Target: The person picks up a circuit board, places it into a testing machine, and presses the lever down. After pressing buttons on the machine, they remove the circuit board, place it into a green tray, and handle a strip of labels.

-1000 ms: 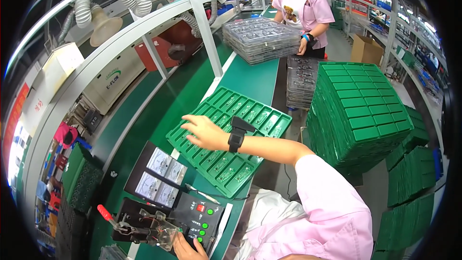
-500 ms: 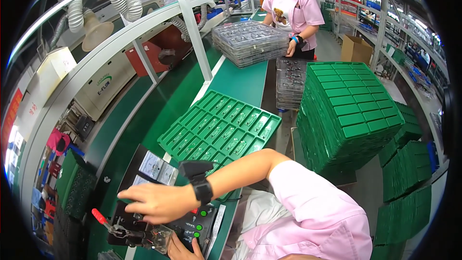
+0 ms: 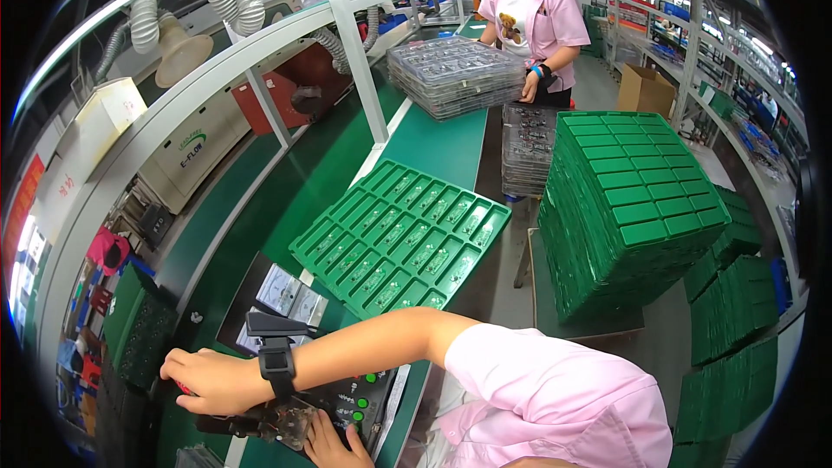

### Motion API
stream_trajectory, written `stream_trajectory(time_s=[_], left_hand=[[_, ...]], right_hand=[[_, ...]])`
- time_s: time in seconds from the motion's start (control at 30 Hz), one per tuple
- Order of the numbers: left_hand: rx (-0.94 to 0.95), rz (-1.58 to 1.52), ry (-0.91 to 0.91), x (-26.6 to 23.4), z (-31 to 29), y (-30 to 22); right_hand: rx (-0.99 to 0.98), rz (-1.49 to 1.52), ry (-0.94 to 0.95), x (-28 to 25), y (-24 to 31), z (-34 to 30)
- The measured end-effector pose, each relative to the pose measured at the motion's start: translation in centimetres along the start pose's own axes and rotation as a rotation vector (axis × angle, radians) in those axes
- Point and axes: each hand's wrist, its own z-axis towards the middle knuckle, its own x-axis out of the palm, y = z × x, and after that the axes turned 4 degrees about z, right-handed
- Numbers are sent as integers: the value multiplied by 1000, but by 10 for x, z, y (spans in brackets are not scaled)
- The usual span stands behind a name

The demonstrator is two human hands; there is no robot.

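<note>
My right hand (image 3: 212, 381) reaches across to the left, with a black band holding a black device (image 3: 276, 351) on its wrist. Its fingers are wrapped round the red handle (image 3: 182, 388) of a toggle clamp, mostly hidden by the hand. Below the wrist is the clamp's dark fixture with a clear plastic piece (image 3: 293, 423). Beside that piece, my left hand (image 3: 334, 444) lies with fingers apart, at the edge of a black control box (image 3: 342, 394) with green buttons. Whether it presses on the clear piece cannot be told.
A green compartment tray (image 3: 403, 238) holding small circuit boards lies on the green bench. Stacked green trays (image 3: 637, 199) stand to the right. Ahead, a co-worker (image 3: 537, 17) handles a stack of clear trays (image 3: 455, 74). White-faced meters (image 3: 290, 295) sit beside the fixture.
My right hand has moved left and down, from above the fixture onto the clamp's red handle, and closed round it. My left hand stays near the clear piece.
</note>
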Motion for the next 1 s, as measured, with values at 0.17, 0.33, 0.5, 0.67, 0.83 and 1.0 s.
stream_trajectory(time_s=[0.17, 0.33, 0.5, 0.67, 0.83, 1.0], left_hand=[[206, -73, -131, 9, -33, 17], [49, -222, -347, -12, -54, 30], [-205, -237, -223, -27, -42, 36], [-288, -177, -155, -34, -48, 45], [-271, -208, -110, -33, -50, 43], [-255, -224, -89, -38, -51, 49]], right_hand=[[-682, -61, -108, 15, 16, -47], [-505, -166, 24, 13, -15, -154], [-57, -571, 23, -44, -28, -225], [-98, -677, -14, -23, -23, -227], [-92, -749, 83, 1, -31, -254], [-55, -860, 139, 7, -40, -263]])
